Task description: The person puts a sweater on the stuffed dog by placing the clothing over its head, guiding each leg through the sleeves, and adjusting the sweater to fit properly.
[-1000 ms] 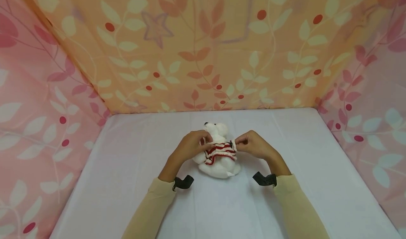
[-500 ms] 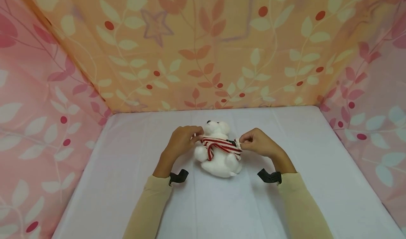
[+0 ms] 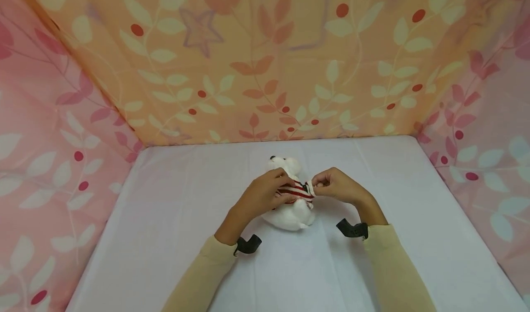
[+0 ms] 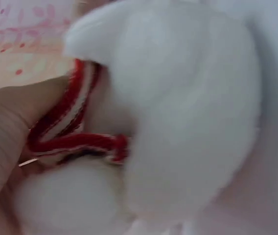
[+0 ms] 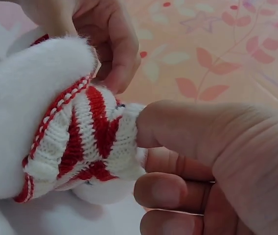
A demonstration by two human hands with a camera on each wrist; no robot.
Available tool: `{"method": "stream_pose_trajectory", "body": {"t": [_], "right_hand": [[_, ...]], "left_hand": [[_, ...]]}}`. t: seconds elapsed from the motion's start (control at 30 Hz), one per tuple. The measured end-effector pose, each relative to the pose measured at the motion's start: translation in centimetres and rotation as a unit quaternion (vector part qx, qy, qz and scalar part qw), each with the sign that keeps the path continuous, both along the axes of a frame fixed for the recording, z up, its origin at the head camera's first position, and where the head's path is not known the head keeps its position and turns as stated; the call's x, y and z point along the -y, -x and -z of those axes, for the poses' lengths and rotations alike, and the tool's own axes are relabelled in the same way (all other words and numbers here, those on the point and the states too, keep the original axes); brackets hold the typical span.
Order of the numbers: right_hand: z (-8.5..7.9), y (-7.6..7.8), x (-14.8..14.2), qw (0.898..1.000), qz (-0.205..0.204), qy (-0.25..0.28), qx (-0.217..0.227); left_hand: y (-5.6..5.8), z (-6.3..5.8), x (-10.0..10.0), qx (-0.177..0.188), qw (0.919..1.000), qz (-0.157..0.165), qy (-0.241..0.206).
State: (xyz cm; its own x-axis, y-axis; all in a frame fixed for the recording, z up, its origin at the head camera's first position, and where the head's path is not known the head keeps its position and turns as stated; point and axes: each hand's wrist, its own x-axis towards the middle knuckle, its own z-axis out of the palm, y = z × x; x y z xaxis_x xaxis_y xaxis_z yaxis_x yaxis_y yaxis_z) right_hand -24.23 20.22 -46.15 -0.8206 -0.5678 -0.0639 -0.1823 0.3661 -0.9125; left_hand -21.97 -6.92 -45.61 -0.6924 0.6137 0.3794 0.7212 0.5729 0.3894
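A white plush bear, wearing a knitted red-and-white striped sweater, is in the middle of the table in the head view. My left hand lies across its left side and grips the sweater; in the left wrist view the thumb is against the red-edged knit, and its other fingers are mostly hidden. My right hand pinches the sweater's white ribbed cuff between thumb and index finger, as the right wrist view shows. The bear's head points to the far side.
A white cloth covers the table. An orange leaf-patterned curtain hangs behind it, and pink curtains hang at both sides. A black wrist mount sticks inward from each cuff.
My left hand first drew the sweater's side out to the left, then came back right over the bear's body. My right hand moved slightly right and kept the cuff.
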Motion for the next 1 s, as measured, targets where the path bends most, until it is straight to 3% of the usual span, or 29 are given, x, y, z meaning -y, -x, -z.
{"method": "stream_pose_trajectory", "body": {"t": [0.1, 0.27, 0.47, 0.7, 0.83, 1.0], "right_hand": [[-0.2, 0.0, 0.0, 1.000, -0.005, -0.005, 0.005], [-0.5, -0.3, 0.2, 1.000, -0.006, -0.022, -0.004], [-1.1, -0.7, 0.7, 0.998, 0.001, -0.055, -0.043], [-1.2, -0.7, 0.9, 0.993, 0.007, -0.073, -0.090], [-1.1, -0.6, 0.6, 0.996, 0.017, -0.050, -0.073], [-0.8, -0.5, 0.1, 0.999, 0.019, -0.017, -0.040]], "left_hand": [[-0.3, 0.4, -0.5, -0.014, 0.9997, -0.009, 0.019], [-0.5, 1.1, -1.3, -0.042, 0.9987, -0.028, 0.010], [-0.5, 1.6, -1.7, -0.069, 0.9967, -0.040, -0.017], [-0.3, 1.6, -1.5, -0.120, 0.9919, -0.031, -0.023], [-0.1, 1.1, -0.9, -0.145, 0.9890, -0.028, -0.007], [0.1, 0.2, 0.1, -0.150, 0.9882, -0.024, 0.016]]}}
